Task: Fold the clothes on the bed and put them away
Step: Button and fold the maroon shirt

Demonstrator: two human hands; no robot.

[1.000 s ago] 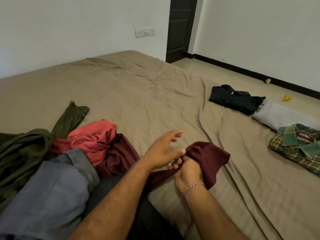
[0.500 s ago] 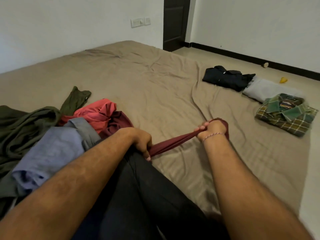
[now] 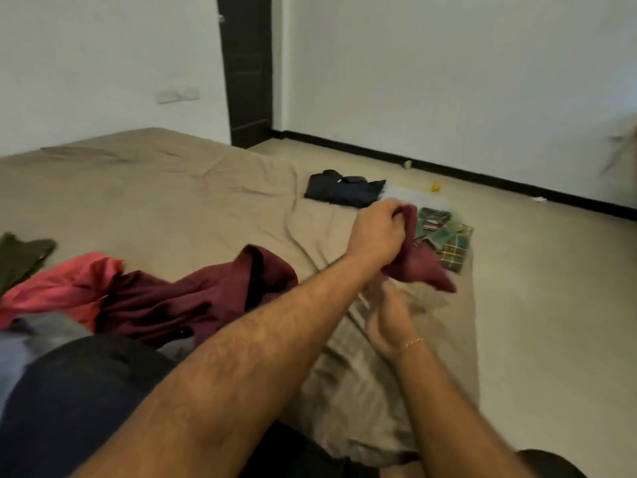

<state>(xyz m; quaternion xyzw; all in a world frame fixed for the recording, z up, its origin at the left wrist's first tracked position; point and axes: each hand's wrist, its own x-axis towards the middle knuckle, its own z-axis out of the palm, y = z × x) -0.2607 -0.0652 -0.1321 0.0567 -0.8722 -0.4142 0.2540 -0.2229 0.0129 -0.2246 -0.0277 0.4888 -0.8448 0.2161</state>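
The dark maroon cloth garment (image 3: 193, 301) is spread from the unfolded heap at the person's lap across toward the bed's right side, one end bunched & lifted. That end is clenched in the left hand (image 3: 377, 236), fingers curled round the fabric. The right hand (image 3: 387, 315) is blurred just below it; whether anything is grasped there can't be told.

Step judged: garment is being pulled free & straightened, folding proper not yet begun. Next move prob. calls for a second grip on the far end so it can be laid flat.

Beside it lie a coral-red crumpled top (image 3: 65, 281), an olive-green garment (image 3: 20, 257) & grey cloth (image 3: 44, 332). Folded items are set near the bed's right edge: a black folded shirt (image 3: 341, 191), a green plaid folded shirt (image 3: 444, 239). The tan bedsheet (image 3: 172, 201) is bare w/ wrinkles across the middle, so room for laying out is offered there; the right edge is close to the hands.
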